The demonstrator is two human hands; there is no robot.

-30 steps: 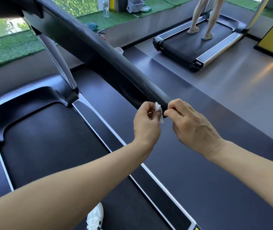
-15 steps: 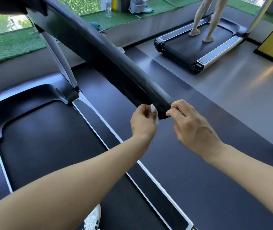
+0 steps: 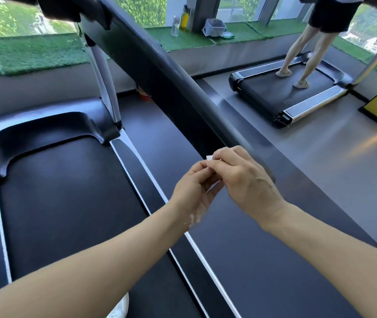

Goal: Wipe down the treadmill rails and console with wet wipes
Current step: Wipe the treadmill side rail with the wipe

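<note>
The black right handrail (image 3: 183, 88) of the treadmill slopes from the console (image 3: 68, 8) at top left down to its end by my hands. A small white wet wipe (image 3: 212, 173) is held between both hands just in front of the rail's end. My left hand (image 3: 194, 191) pinches it from below with curled fingers. My right hand (image 3: 244, 180) pinches its upper edge with thumb and fingertips. Most of the wipe is hidden between the fingers. The treadmill belt (image 3: 68, 203) lies below to the left.
A silver upright (image 3: 105, 83) joins the deck's front cover. A second treadmill (image 3: 293, 95) at right carries a person's legs. Bottles (image 3: 179, 21) and a bin (image 3: 213, 27) stand on the green window ledge. My white shoe (image 3: 119, 306) shows at the bottom.
Both hands have come off the rail's end and drawn slightly toward me. My right hand now pinches the wipe together with the left. The view tilted up.
</note>
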